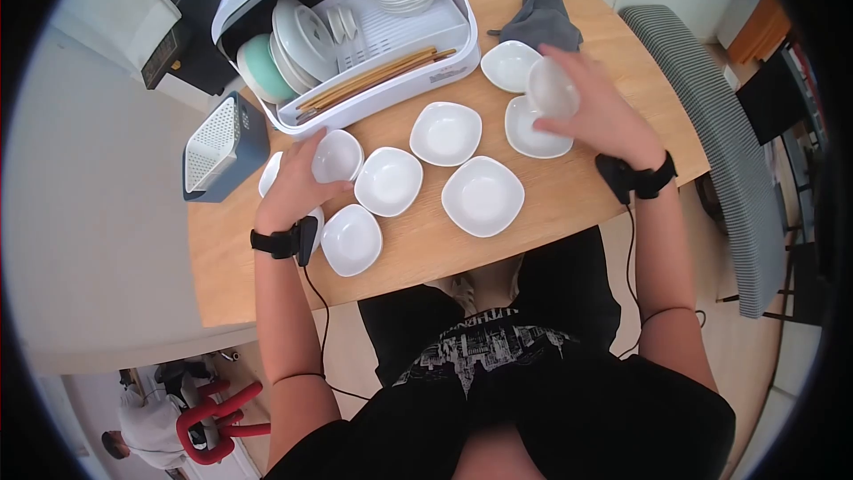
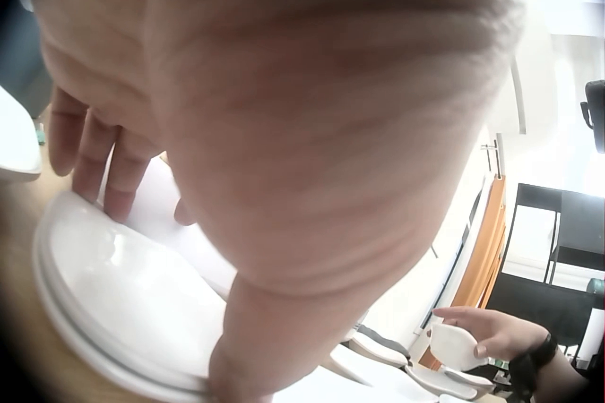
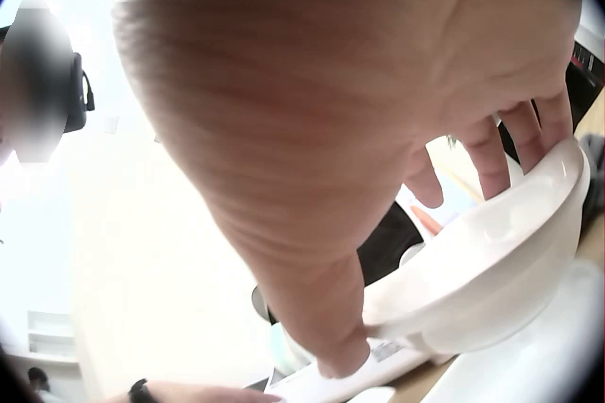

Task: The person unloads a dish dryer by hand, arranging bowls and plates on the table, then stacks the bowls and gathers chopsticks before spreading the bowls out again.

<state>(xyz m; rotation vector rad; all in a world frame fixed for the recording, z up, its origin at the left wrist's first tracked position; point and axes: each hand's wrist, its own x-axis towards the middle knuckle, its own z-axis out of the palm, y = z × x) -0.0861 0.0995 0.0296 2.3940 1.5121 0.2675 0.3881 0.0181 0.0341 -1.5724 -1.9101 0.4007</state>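
Note:
My left hand point(image 1: 291, 181) spans a white bowl point(image 1: 339, 158) at the left of the table, fingers at one rim and thumb at the other. In the left wrist view, a second rim shows under that bowl point(image 2: 123, 299), nested close. More white bowls lie partly hidden beneath this hand. On the right, my right hand point(image 1: 611, 111) grips a white bowl point(image 1: 549, 91) by opposite rims, tilted, over another white bowl point(image 1: 538, 138). The right wrist view shows this held bowl point(image 3: 492, 266) between thumb and fingertips. A white bowl point(image 1: 509, 67) sits just behind.
Several white bowls point(image 1: 482, 200) stand singly mid-table. A white dish rack point(image 1: 391, 89) at the back holds plates, stacked bowls and chopsticks point(image 1: 373, 82). Grey cloth point(image 1: 544, 16) lies back right; a blue basket point(image 1: 249, 144) stands left. A striped bench point(image 1: 711, 142) flanks the table's right side.

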